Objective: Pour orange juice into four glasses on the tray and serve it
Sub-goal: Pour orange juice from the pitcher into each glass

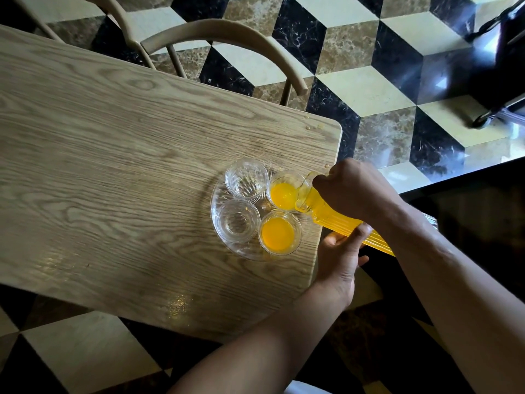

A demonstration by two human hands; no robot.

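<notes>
A clear round glass tray (218, 237) sits near the right end of the wooden table (113, 166) with four glasses on it. The near right glass (279, 236) holds orange juice. The far right glass (284, 193) is partly filled, and juice runs into it from a tilted ribbed glass jug (326, 214). The far left glass (245, 179) and the near left glass (237, 223) hold no juice. My right hand (355, 189) grips the jug near its top. My left hand (338, 257) supports the jug from below, fingers curled round its body.
A curved-back chair (224, 35) stands at the table's far side, with a second chair behind it. Small droplets (312, 127) lie near the table's far right corner. A dark wheeled object (500, 66) stands on the patterned floor at the upper right.
</notes>
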